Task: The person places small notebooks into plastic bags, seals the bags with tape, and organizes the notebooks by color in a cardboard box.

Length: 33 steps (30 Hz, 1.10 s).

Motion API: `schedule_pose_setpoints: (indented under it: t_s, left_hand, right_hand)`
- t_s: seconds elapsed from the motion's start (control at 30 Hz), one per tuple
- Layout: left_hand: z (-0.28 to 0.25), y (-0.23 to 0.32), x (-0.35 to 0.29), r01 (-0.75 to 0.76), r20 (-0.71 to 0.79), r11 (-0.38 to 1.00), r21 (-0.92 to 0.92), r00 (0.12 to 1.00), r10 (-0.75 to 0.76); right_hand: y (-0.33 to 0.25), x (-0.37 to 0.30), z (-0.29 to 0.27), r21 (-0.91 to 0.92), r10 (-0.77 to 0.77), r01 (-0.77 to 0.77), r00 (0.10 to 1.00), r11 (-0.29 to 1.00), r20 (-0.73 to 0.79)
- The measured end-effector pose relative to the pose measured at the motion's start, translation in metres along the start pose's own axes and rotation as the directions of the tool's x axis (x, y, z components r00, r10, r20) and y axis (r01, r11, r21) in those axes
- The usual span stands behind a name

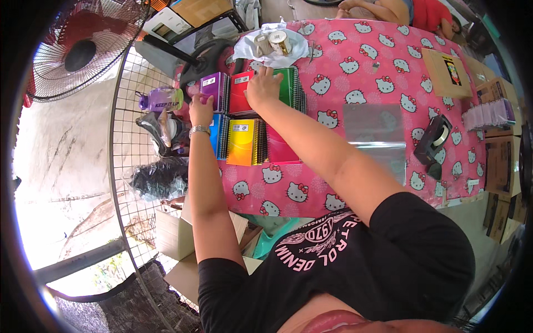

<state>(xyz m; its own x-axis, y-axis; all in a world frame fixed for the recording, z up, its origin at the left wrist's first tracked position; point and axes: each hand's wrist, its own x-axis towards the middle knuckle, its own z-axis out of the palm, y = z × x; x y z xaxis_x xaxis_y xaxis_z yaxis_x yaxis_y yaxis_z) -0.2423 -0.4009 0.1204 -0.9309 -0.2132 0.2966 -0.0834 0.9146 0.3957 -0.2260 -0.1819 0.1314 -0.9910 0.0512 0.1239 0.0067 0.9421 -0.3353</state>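
Spiral notebooks stand in two rows of colored stacks on the table. The far row has a purple notebook (211, 89), a red notebook (239, 91) and a green notebook (287, 91). Nearer are a blue notebook (217, 136), a yellow notebook (240, 141) and a magenta notebook (283, 147), partly under my right forearm. My left hand (201, 110) touches the near left corner of the purple stack, fingertips apart. Over the right side of the red stack lies my right hand (264, 90), fingers spread, its palm hidden from view.
A purple-green bottle (162, 100) and wrapped items border the left mesh. Clear plastic sheets (375, 139) and a black tape dispenser (433, 139) lie right. Cardboard boxes (502, 166) line the right edge; a fan (83, 53) stands far left. Another person (427, 14) is beyond the table.
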Motion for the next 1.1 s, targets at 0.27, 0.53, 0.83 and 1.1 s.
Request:
schedule_pose_setpoints:
  t_s: [0.27,0.53,0.83,1.1]
  left_hand:
    - [-0.009,0.009,0.037,0.002,-0.013,0.998,0.07,1.0,-0.001]
    - [-0.09,0.053,-0.054,0.393,0.381,0.188,-0.9,0.919,-0.099]
    - [-0.048,0.096,-0.204,0.342,0.357,-0.103,-0.934,0.897,-0.259]
    - [-0.079,0.1,-0.256,0.365,0.485,-0.45,-0.815,0.855,-0.185]
  right_hand:
    - [-0.016,0.016,0.001,0.466,0.24,-0.139,0.957,0.874,-0.165]
    - [0.078,-0.015,-0.004,0.463,0.422,-0.355,0.905,0.812,-0.046]
    - [0.071,0.012,-0.013,0.519,0.257,-0.148,0.956,0.842,-0.144]
    - [0.035,-0.071,-0.096,0.917,-0.396,0.128,0.917,0.378,0.035]
